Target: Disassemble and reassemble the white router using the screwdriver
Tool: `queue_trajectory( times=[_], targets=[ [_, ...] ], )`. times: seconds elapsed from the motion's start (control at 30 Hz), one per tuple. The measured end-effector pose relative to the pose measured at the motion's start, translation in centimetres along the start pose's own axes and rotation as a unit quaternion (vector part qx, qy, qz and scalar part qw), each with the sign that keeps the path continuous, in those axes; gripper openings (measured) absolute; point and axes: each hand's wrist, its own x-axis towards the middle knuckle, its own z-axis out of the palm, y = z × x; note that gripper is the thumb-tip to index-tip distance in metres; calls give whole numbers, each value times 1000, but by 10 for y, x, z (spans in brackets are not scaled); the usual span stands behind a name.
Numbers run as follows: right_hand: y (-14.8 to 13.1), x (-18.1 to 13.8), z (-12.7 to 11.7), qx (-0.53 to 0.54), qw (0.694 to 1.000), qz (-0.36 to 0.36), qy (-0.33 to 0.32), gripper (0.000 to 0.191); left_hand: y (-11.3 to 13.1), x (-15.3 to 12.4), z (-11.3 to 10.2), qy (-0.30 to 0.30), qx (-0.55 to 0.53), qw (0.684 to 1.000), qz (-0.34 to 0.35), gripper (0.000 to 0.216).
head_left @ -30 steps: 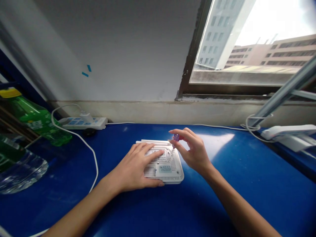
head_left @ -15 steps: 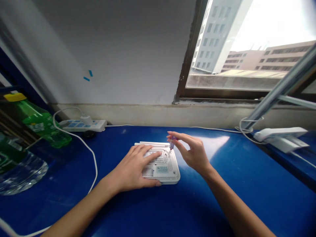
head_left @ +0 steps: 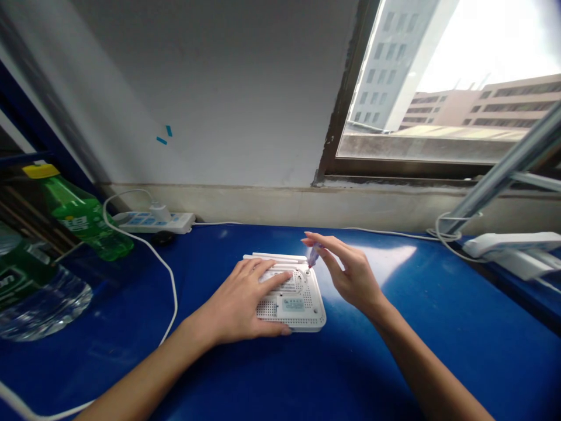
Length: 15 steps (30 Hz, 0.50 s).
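A white router [head_left: 294, 304] lies upside down on the blue table [head_left: 438, 327], its antennas folded along the far edge. My left hand [head_left: 239, 304] lies flat on its left half, fingers spread over the vent holes. My right hand [head_left: 350, 275] pinches a small purple-handled screwdriver [head_left: 313, 255] between thumb and fingers. The tool stands nearly upright with its tip at the router's far right corner.
A white power strip [head_left: 151, 221] with a plugged cable sits at the back left. A green bottle [head_left: 79, 213] and a clear plastic bottle [head_left: 39, 298] lie at the left. Another white power strip [head_left: 508, 245] and a metal bar are at the right, under the window.
My right hand's fingers have shifted around the screwdriver handle, which stays at the router's far right corner. My left hand has stayed on the router. The view moved slightly.
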Motion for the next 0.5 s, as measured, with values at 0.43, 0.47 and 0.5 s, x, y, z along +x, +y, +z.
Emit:
queue_trajectory(
  times=[0.43, 0.47, 0.5],
  targets=[
    [-2, 1, 7, -45, 999, 7, 27, 31, 3, 1, -2, -25, 23, 999, -11, 95],
    [-1, 0, 6, -31, 999, 9, 13, 35, 2, 1, -2, -25, 23, 999, -12, 95],
    [0, 0, 5, -18, 1000, 9, 1, 39, 2, 1, -2, -23, 22, 999, -12, 95]
  ],
)
